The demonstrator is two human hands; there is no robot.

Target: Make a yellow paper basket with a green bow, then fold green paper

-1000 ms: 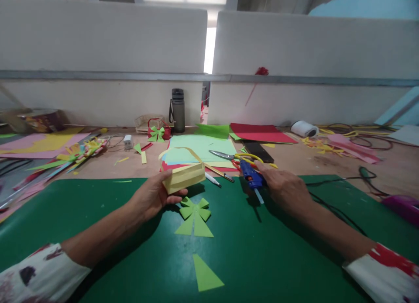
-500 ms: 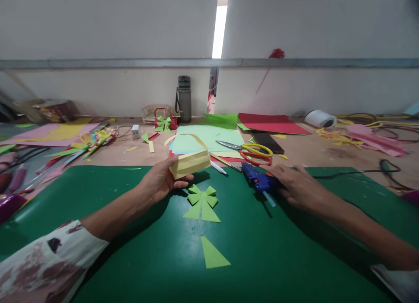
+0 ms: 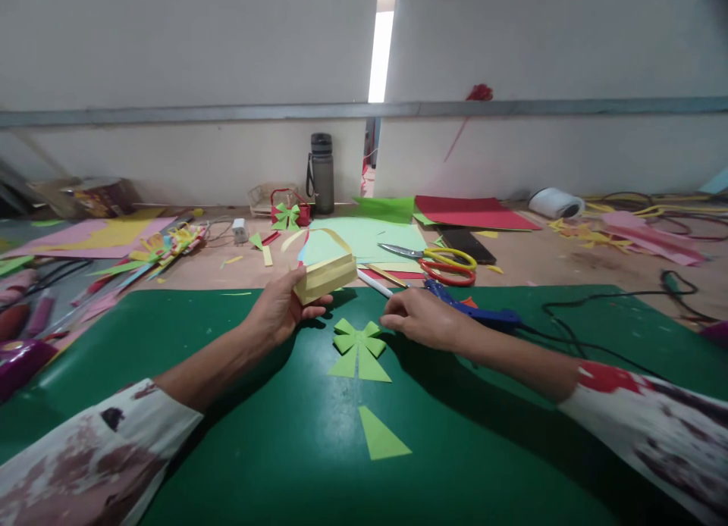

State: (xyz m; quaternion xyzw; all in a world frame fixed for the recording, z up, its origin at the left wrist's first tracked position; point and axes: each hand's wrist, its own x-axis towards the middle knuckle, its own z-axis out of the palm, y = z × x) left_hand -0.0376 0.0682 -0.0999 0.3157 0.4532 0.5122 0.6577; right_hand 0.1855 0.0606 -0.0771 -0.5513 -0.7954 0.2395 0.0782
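My left hand [image 3: 278, 311] grips a small yellow paper basket [image 3: 325, 275] with a looped handle, held just above the green cutting mat [image 3: 227, 435]. My right hand [image 3: 424, 319] rests low on the mat with its fingers loosely curled, its fingertips right beside a green paper bow [image 3: 358, 349]; nothing shows in it. The blue glue gun [image 3: 475, 310] lies on the mat just behind that hand, its black cord trailing right.
A green paper triangle [image 3: 381, 436] lies nearer me on the mat. Behind are yellow and red scissors [image 3: 440, 266], a white pen [image 3: 375, 283], coloured paper sheets [image 3: 364, 242], a phone [image 3: 466, 247], a grey bottle [image 3: 321, 173], a red basket with bow [image 3: 287, 209] and a tape roll [image 3: 554, 204].
My right hand let go of the blue glue gun and moved left to the green paper bow. The left hand kept hold of the yellow basket, tilting it slightly.
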